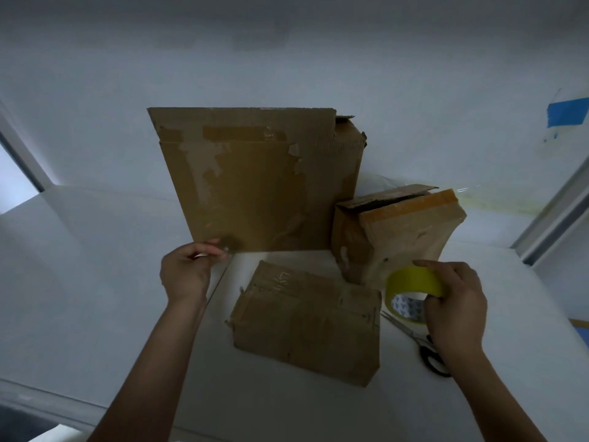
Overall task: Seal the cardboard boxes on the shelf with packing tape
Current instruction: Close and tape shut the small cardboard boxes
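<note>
black-handled scissors (pixel 411 333), rt; blue tape patch (pixel 565 113), upper rt

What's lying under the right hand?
Scissors on the white shelf, below the right hand gripping the yellow tape roll; the wrist covers part of their black handles.

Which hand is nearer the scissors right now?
Right. The right hand, gripping the tape roll, overlaps the scissors; the left hand is beyond the flat box, by the tall box.
</note>
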